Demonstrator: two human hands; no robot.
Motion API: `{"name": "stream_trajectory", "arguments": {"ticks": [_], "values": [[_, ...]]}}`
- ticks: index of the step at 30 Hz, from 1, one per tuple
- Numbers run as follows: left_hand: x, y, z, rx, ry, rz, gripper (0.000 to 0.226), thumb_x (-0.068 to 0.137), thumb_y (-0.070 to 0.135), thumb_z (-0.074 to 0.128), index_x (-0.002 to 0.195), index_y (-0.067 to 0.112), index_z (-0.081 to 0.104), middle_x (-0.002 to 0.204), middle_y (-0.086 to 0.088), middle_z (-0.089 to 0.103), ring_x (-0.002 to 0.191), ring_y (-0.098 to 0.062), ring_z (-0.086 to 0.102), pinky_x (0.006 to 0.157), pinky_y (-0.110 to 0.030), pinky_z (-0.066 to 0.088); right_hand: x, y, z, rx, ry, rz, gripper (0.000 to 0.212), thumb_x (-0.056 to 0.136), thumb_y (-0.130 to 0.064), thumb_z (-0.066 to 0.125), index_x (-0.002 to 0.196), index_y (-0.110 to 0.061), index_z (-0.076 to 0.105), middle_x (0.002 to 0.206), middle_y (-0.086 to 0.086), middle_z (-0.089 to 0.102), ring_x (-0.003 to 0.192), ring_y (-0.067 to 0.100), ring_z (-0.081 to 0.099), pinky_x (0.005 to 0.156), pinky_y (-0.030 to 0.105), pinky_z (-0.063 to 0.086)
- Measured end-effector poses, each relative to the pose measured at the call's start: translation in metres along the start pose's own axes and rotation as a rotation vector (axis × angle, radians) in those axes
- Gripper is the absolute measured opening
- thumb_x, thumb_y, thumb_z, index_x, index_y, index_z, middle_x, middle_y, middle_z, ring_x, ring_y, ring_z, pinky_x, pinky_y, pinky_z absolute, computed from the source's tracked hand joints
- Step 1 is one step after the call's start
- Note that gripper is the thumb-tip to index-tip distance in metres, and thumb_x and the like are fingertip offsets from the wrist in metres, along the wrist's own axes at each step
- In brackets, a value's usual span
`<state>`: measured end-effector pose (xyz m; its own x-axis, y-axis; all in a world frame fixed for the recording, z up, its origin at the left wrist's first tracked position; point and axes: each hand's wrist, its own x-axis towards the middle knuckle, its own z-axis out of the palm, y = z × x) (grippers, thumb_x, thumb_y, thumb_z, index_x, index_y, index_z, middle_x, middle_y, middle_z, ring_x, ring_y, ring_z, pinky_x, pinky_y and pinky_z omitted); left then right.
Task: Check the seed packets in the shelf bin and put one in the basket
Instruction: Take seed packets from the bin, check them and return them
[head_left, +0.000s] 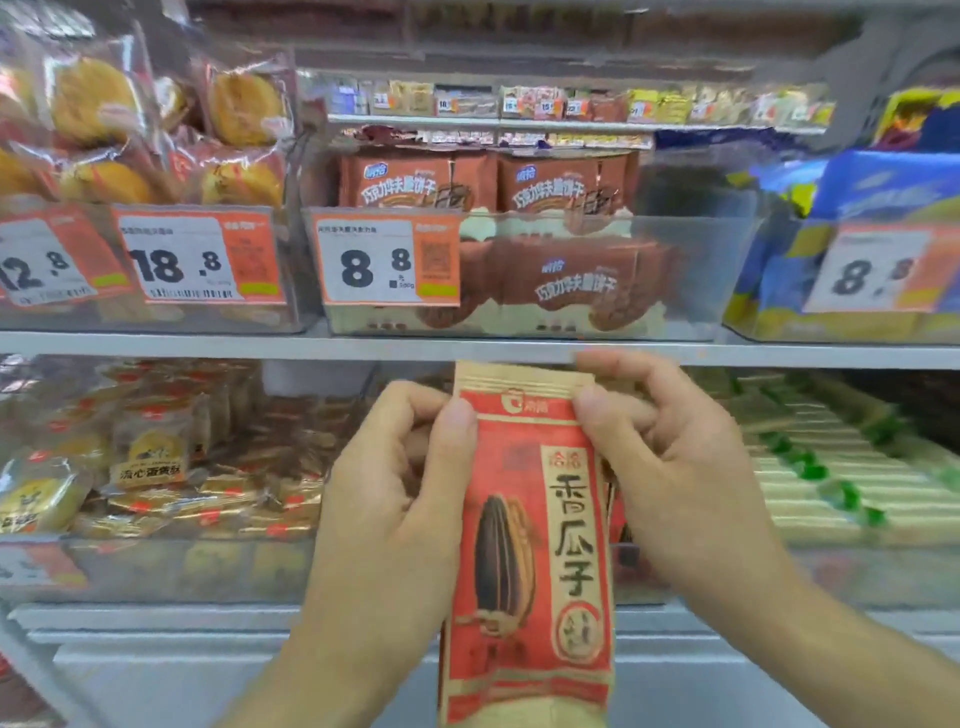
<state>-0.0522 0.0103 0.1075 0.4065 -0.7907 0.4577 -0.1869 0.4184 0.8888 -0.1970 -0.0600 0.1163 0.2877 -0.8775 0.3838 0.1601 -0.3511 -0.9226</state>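
A tall red and tan sunflower seed packet stands upright in front of the lower shelf, with a big seed drawn on its face. My left hand pinches its upper left edge between thumb and fingers. My right hand pinches the upper right corner, its fingers curled behind the top. More red packets show just behind my right hand, mostly hidden. The shelf bin under them is largely covered by my hands. No basket is in view.
The upper shelf carries clear bins of brown biscuit packs, pastries and blue packs, with orange price tags. On the lower shelf lie wrapped cakes to the left and green-white bars to the right.
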Motion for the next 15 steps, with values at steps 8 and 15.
{"name": "stream_trajectory", "arguments": {"ticks": [8, 15], "values": [[-0.034, -0.069, 0.018, -0.008, -0.222, -0.478, 0.034, 0.082, 0.044, 0.052, 0.092, 0.011, 0.057, 0.069, -0.016, 0.073, 0.060, -0.035, 0.068, 0.058, -0.039, 0.053, -0.041, 0.069, -0.042, -0.080, -0.016, 0.498, 0.024, 0.095, -0.024, 0.059, 0.102, -0.005, 0.072, 0.076, 0.014, 0.077, 0.063, 0.021, 0.072, 0.055, 0.024, 0.058], [-0.037, -0.078, 0.015, 0.078, -0.396, -0.636, 0.035, 0.084, 0.042, 0.054, 0.080, 0.007, 0.048, 0.067, -0.014, 0.073, 0.059, -0.024, 0.071, 0.050, -0.029, 0.054, -0.051, 0.076, -0.059, -0.230, -0.164, 0.572, 0.024, 0.100, -0.023, 0.054, 0.093, -0.002, 0.063, 0.075, 0.014, 0.077, 0.065, 0.027, 0.074, 0.059, 0.030, 0.060]]}}
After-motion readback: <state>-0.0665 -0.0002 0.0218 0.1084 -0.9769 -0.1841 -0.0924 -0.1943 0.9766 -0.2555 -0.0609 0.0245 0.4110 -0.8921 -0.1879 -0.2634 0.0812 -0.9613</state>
